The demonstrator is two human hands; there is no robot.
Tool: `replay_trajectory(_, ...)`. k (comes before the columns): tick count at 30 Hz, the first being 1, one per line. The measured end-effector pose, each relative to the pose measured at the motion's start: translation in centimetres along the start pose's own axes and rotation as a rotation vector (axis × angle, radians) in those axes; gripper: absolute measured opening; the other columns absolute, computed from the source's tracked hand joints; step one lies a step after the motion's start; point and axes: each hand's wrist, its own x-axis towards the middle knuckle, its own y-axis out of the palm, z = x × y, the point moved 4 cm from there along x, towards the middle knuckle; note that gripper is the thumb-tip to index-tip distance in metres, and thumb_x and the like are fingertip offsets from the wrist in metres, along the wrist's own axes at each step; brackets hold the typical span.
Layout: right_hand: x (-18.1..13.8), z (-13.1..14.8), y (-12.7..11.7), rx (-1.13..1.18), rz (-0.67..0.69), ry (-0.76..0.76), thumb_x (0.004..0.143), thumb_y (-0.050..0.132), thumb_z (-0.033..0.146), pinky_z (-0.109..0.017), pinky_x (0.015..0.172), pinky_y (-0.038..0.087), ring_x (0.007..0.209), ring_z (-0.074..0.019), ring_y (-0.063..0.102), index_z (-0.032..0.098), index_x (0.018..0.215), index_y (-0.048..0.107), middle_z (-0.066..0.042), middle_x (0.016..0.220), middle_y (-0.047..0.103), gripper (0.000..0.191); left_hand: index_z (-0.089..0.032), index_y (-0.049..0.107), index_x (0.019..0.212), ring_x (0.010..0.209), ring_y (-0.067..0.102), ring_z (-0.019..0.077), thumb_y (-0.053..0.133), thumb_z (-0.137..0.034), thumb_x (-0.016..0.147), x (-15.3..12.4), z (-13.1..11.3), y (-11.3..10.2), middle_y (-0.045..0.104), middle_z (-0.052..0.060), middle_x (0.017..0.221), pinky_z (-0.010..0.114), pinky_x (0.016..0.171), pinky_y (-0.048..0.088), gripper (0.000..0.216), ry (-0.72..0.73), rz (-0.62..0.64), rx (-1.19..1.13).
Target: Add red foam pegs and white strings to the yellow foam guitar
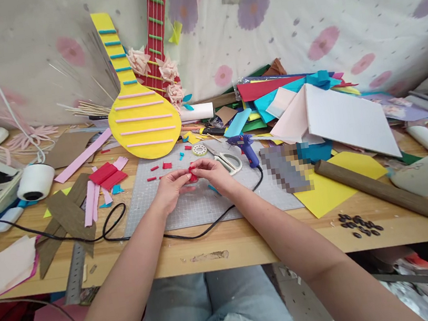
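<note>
1. Your left hand (170,187) and right hand (212,173) meet over the grey cutting mat (204,204), fingertips pinched together on a small red piece (192,174).
2. The red piece sits right btwn both hands, held just above the mat, mostly hidden by your fingers; exact shape can't be told.
3. Both hands are closed in a pinch, not spread; thumbs and forefingers touch the piece from either side.
4. Loose red bits (161,167) lie on the mat just beyond your left hand, apart from it.
5. Scissors (225,160) and a blue glue gun (246,148) lie near your right hand, on its far side, not touching it. The gun's black cord (192,233) loops along the table (250,246) edge under your forearms.
6. Folded red paper (107,176) and pink strips (91,199) lie well left of the hands.
7. A yellow paper guitar (140,120) leans at the wall behind the mat.
</note>
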Motion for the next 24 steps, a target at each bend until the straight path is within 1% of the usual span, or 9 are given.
replay_trajectory(4, -0.1, 0.8, 0.1, -0.159, 0.067, -0.153, 0.066, 0.069, 0.036, -0.031, 0.071, 0.045, 0.071, -0.0125, 0.055, 0.020, 0.074, 0.062, 0.000, 0.075, 0.060, 0.020, -0.013, 0.069, 0.079, 0.069, 0.065, 0.0140, 0.070, -0.017, 0.063, -0.1, 0.0, 0.1, 0.069, 0.004, 0.074, 0.023, 0.057, 0.053, 0.017, -0.074, 0.016, -0.060)
replay_trajectory(7, -0.4, 1.8, 0.0, -0.352, 0.063, -0.293, 0.070, 0.065, 0.032, -0.031, 0.071, 0.046, 0.075, -0.0146, 0.055, 0.021, 0.075, 0.065, -0.002, 0.078, 0.058, 0.013, -0.013, 0.069, 0.081, 0.069, 0.065, 0.0136, 0.067, -0.012, 0.066, -0.2, 0.0, 0.1, 0.069, 0.005, 0.076, 0.021, 0.055, 0.052, 0.015, -0.121, 0.021, -0.095)
replay_trajectory(9, -0.8, 2.3, 0.1, -0.457, 0.068, -0.360, 0.073, 0.062, 0.029, -0.031, 0.071, 0.046, 0.078, -0.0153, 0.054, 0.021, 0.076, 0.066, -0.003, 0.079, 0.057, 0.009, -0.014, 0.069, 0.082, 0.071, 0.065, 0.0142, 0.064, -0.013, 0.069, -0.3, -0.1, 0.1, 0.070, 0.005, 0.079, 0.022, 0.055, 0.053, 0.014, -0.140, 0.047, -0.134)
replay_trajectory(11, -1.1, 2.6, 0.3, -0.523, 0.075, -0.390, 0.076, 0.059, 0.027, -0.031, 0.071, 0.047, 0.079, -0.0152, 0.054, 0.022, 0.078, 0.066, -0.003, 0.082, 0.055, 0.009, -0.015, 0.069, 0.083, 0.072, 0.065, 0.0151, 0.061, -0.018, 0.073, -0.4, -0.1, 0.2, 0.070, 0.006, 0.083, 0.024, 0.054, 0.053, 0.012, -0.153, 0.068, -0.171)
replay_trajectory(14, -1.2, 2.4, 0.4, -0.556, 0.062, -0.385, 0.075, 0.058, 0.024, -0.031, 0.071, 0.047, 0.079, -0.0148, 0.054, 0.022, 0.076, 0.065, -0.003, 0.082, 0.054, 0.008, -0.015, 0.068, 0.081, 0.070, 0.064, 0.0144, 0.066, -0.025, 0.073, -0.4, 0.0, 0.1, 0.069, 0.006, 0.084, 0.024, 0.053, 0.054, 0.014, -0.142, 0.071, -0.153)
replay_trajectory(17, -0.9, 1.8, 0.2, -0.478, 0.051, -0.318, 0.072, 0.060, 0.027, -0.031, 0.071, 0.046, 0.077, -0.0145, 0.054, 0.021, 0.077, 0.062, -0.002, 0.080, 0.055, 0.008, -0.014, 0.068, 0.078, 0.068, 0.064, 0.0130, 0.076, -0.024, 0.062, -0.2, 0.1, -0.1, 0.069, 0.005, 0.081, 0.021, 0.053, 0.053, 0.020, -0.101, 0.049, -0.112)
replay_trajectory(21, -0.3, 1.0, -0.3, -0.304, 0.018, -0.201, 0.067, 0.065, 0.031, -0.030, 0.066, 0.045, 0.067, -0.0123, 0.052, 0.020, 0.081, 0.055, 0.001, 0.072, 0.054, 0.020, -0.013, 0.069, 0.075, 0.069, 0.064, 0.0143, 0.081, -0.027, 0.055, -0.1, 0.1, 0.0, 0.069, 0.005, 0.074, 0.023, 0.056, 0.054, 0.027, -0.062, 0.016, -0.077)
replay_trajectory(24, -0.2, 0.9, -0.3, -0.262, 0.018, -0.159, 0.064, 0.068, 0.035, -0.029, 0.064, 0.044, 0.064, -0.0111, 0.051, 0.020, 0.078, 0.052, 0.002, 0.071, 0.054, 0.026, -0.012, 0.070, 0.074, 0.070, 0.064, 0.0158, 0.082, -0.027, 0.053, -0.1, -0.2, 0.1, 0.069, 0.006, 0.073, 0.027, 0.060, 0.054, 0.029, -0.025, -0.017, -0.051)
